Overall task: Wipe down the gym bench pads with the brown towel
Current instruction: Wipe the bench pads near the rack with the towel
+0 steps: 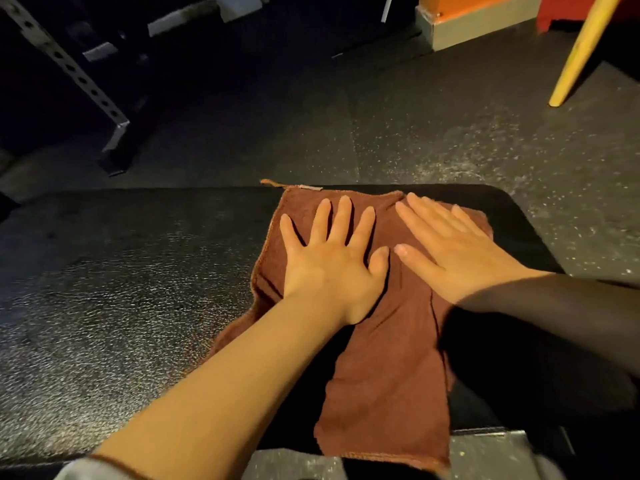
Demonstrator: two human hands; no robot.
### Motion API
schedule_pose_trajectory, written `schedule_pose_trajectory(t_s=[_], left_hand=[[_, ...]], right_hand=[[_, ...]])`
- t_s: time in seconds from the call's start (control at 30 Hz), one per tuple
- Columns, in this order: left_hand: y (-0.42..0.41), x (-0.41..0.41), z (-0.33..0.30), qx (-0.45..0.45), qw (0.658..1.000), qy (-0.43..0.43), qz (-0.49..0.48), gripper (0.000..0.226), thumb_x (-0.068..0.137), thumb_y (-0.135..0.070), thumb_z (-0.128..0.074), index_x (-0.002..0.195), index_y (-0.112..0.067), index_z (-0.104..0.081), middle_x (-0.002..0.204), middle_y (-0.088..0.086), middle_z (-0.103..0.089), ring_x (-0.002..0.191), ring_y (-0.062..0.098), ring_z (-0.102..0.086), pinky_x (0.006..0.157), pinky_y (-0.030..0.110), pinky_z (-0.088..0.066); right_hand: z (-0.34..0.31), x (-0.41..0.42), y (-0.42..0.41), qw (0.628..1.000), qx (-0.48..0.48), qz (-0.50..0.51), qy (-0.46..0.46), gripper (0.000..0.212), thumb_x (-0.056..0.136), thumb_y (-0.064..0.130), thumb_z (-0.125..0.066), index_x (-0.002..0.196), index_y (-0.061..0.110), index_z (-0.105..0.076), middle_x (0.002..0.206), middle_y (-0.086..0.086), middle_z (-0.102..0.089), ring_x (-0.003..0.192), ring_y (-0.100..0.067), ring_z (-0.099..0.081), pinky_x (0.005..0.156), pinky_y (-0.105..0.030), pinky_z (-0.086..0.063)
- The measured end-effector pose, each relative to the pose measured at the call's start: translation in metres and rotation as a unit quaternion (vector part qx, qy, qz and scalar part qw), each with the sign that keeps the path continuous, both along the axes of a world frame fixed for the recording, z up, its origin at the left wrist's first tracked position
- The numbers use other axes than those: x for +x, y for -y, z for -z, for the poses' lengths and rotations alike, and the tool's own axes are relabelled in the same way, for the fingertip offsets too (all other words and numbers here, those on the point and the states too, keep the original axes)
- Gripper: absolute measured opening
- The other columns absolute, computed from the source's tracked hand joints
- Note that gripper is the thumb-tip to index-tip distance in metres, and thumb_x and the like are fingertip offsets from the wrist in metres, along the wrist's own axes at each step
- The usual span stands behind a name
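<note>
With my left hand (329, 261) and right hand (453, 251) pressed flat, fingers spread, on the towel (391, 358), I'd sweep it along the bench pad (121, 289) under even pressure.

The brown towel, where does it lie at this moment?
In the head view the brown towel lies spread on the right part of the black bench pad, with the left hand and right hand pressing flat on it.

Two hands pressing a brown towel on a gym bench pad

The left hand (329, 258) and right hand (457, 254) lie flat with straight fingers on the brown towel (391, 375), spread over the black bench pad (121, 289); its near edge hangs over.
</note>
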State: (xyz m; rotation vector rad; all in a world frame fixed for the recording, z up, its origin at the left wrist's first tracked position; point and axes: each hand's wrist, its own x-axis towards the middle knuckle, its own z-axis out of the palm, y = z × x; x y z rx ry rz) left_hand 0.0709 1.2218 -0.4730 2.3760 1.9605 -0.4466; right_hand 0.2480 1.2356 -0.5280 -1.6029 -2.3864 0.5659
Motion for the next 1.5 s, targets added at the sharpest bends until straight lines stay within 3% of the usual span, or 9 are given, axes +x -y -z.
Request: schedule_pose_trajectory(t_s=[0.2, 0.5, 0.7, 0.9, 1.07, 1.2, 1.3, 1.37, 1.5], left_hand=[[-0.045, 0.024, 0.009, -0.005, 1.0, -0.001, 0.004, 0.058, 0.101, -0.058, -0.006, 0.155, -0.041, 0.009, 0.165, -0.006, 0.016, 0.151, 0.021, 0.018, 0.115, 0.063, 0.014], [-0.076, 0.043, 0.016, -0.002, 1.0, -0.015, 0.002, 0.058, 0.102, -0.058, -0.005, 0.156, -0.041, 0.003, 0.167, -0.005, 0.004, 0.153, 0.021, 0.008, 0.116, 0.062, 0.011], [-0.06, 0.041, 0.014, -0.011, 0.999, -0.012, 0.034, 0.058, 0.101, -0.058, -0.004, 0.156, -0.042, 0.006, 0.166, -0.008, 0.01, 0.152, 0.019, 0.012, 0.115, 0.063, 0.015], [0.003, 0.015, 0.001, -0.036, 0.996, -0.012, 0.081, 0.06, 0.099, -0.061, -0.005, 0.154, -0.044, 0.013, 0.163, -0.012, 0.02, 0.15, 0.016, 0.021, 0.115, 0.06, 0.017], [0.042, -0.024, -0.019, -0.042, 0.993, -0.046, 0.097, 0.061, 0.097, -0.062, -0.004, 0.152, -0.046, 0.017, 0.162, -0.013, 0.023, 0.15, 0.015, 0.022, 0.119, 0.059, 0.01], [0.075, -0.061, -0.039, -0.04, 0.994, -0.071, 0.07, 0.062, 0.094, -0.068, 0.0, 0.149, -0.047, 0.021, 0.16, -0.015, 0.026, 0.15, 0.018, 0.022, 0.121, 0.055, 0.006], [0.1, -0.083, -0.051, -0.047, 0.995, -0.075, 0.047, 0.078, 0.07, -0.07, 0.021, 0.146, -0.05, 0.023, 0.16, -0.016, 0.024, 0.151, 0.018, 0.019, 0.121, 0.052, 0.009], [0.106, -0.086, -0.056, -0.052, 0.995, -0.085, 0.029, 0.085, 0.066, -0.068, 0.024, 0.148, -0.049, 0.02, 0.162, -0.012, 0.021, 0.152, 0.02, 0.016, 0.12, 0.053, 0.012], [0.097, -0.057, -0.06, -0.042, 0.988, -0.143, 0.039, 0.072, 0.095, -0.067, 0.002, 0.156, -0.03, 0.013, 0.165, 0.003, 0.014, 0.153, 0.029, 0.009, 0.118, 0.057, 0.015]], right_hand=[[0.015, 0.036, -0.042, 1.0, 0.017, -0.005, 0.006, 0.088, 0.076, 0.079, 0.011, 0.154, 0.038, 0.008, 0.161, 0.014, 0.014, 0.143, 0.002, 0.019, 0.115, -0.028, 0.017], [0.018, 0.052, -0.064, 1.0, 0.005, 0.022, 0.012, 0.078, 0.085, 0.07, -0.002, 0.156, 0.038, -0.001, 0.165, 0.012, 0.0, 0.151, -0.007, 0.007, 0.12, -0.035, 0.012], [0.019, 0.047, -0.037, 0.997, -0.009, 0.075, 0.031, 0.081, 0.083, 0.077, 0.006, 0.155, 0.039, 0.006, 0.165, 0.01, 0.01, 0.15, -0.008, 0.014, 0.121, -0.038, 0.013], [0.013, 0.033, 0.021, 0.996, -0.031, 0.059, 0.055, 0.111, 0.05, 0.087, 0.036, 0.149, 0.04, 0.019, 0.157, 0.014, 0.024, 0.148, -0.009, 0.021, 0.117, -0.036, 0.017], [-0.007, -0.008, 0.054, 0.998, -0.015, 0.004, 0.067, 0.099, 0.046, 0.079, 0.044, 0.136, 0.04, 0.032, 0.146, 0.014, 0.033, 0.141, -0.008, 0.03, 0.119, -0.043, 0.013], [-0.024, -0.048, 0.072, 0.996, -0.007, -0.071, 0.05, 0.092, 0.052, 0.079, 0.041, 0.136, 0.042, 0.033, 0.149, 0.012, 0.035, 0.136, -0.01, 0.038, 0.117, -0.043, 0.02], [-0.032, -0.069, 0.077, 0.992, 0.006, -0.12, 0.037, 0.09, 0.057, 0.08, 0.036, 0.139, 0.045, 0.031, 0.15, 0.014, 0.036, 0.14, -0.01, 0.039, 0.114, -0.04, 0.025], [-0.036, -0.074, 0.075, 0.991, -0.003, -0.137, 0.007, 0.084, 0.062, 0.084, 0.028, 0.139, 0.052, 0.025, 0.153, 0.017, 0.032, 0.141, -0.006, 0.037, 0.114, -0.037, 0.025], [-0.033, -0.05, 0.061, 0.995, -0.007, -0.086, -0.053, 0.068, 0.076, 0.082, 0.014, 0.14, 0.06, 0.01, 0.159, 0.024, 0.016, 0.141, 0.008, 0.026, 0.117, -0.032, 0.02]])
